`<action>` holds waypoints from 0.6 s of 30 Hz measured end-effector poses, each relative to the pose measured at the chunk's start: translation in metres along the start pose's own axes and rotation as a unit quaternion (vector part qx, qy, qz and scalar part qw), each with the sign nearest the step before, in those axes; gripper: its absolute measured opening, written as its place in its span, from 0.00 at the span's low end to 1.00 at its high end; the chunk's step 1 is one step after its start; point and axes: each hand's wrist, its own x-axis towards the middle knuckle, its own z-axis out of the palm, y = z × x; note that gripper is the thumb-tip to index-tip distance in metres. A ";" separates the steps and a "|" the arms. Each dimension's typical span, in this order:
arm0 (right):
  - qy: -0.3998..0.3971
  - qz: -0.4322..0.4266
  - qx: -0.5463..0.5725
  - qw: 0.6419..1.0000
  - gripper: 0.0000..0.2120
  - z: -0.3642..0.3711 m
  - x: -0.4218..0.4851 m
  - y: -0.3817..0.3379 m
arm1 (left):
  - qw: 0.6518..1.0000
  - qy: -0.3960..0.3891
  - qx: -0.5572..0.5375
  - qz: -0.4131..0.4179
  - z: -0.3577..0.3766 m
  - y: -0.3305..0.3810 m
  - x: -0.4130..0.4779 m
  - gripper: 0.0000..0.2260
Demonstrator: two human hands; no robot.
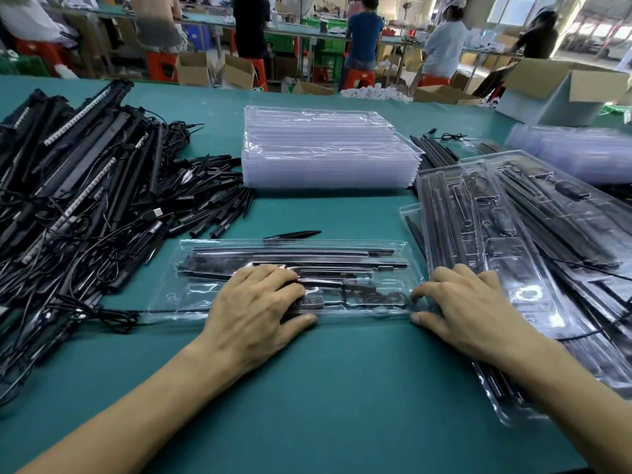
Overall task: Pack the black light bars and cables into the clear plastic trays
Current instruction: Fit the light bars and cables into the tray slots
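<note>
The left grip (260,302) lies flat, fingers spread and straight, pressing on the middle of a clear plastic blister tray (191,292). The right grip (468,302) presses on the tray's right end with lightly bent fingers, the thumb against the near rim. Neither grip closes around anything. This one tray lies across the near centre of the teal counter (325,388). It holds long black light bars (290,251) in its far channels and one coiled black cable (376,299) between the two grips.

The broad heap of loose black light bars and tangled cables (85,186) fills the counter's left side, and one cable trails from it to the tray's left end. On the right lies a sliding pile of filled clear trays (513,217), with at least three overlapping and touching the right grip's wrist side. Behind the working tray stands one tall stack of empty clear trays (325,155), too many to count. A second, blurred stack of clear trays (581,155) sits at far right, with one open cardboard carton (561,90) behind it. A scatter of short black pointed spikes (212,206) lies beside the heap. A single black spike (294,235) lies apart, just beyond the tray.

Past the counter, at least five people (364,35) stand at other benches among orange stools (359,78).
</note>
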 end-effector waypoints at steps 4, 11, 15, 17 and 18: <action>0.021 -0.002 -0.010 1.000 0.19 0.002 -0.010 0.004 | 0.999 0.033 -0.023 -0.010 0.001 -0.001 -0.003 0.20; 0.015 0.011 -0.076 0.997 0.21 -0.014 -0.018 0.013 | 0.996 0.084 0.006 -0.009 0.002 -0.002 -0.006 0.18; 0.000 0.073 -0.111 0.991 0.17 -0.029 -0.016 0.031 | 0.994 0.093 0.057 0.000 0.001 0.000 -0.006 0.18; -0.003 0.106 -0.117 0.987 0.17 -0.032 -0.013 0.034 | 0.994 0.084 0.071 0.014 0.003 0.000 -0.005 0.19; -0.002 0.110 -0.120 0.987 0.18 -0.033 -0.011 0.032 | 0.994 0.079 0.072 0.020 0.003 0.000 -0.005 0.19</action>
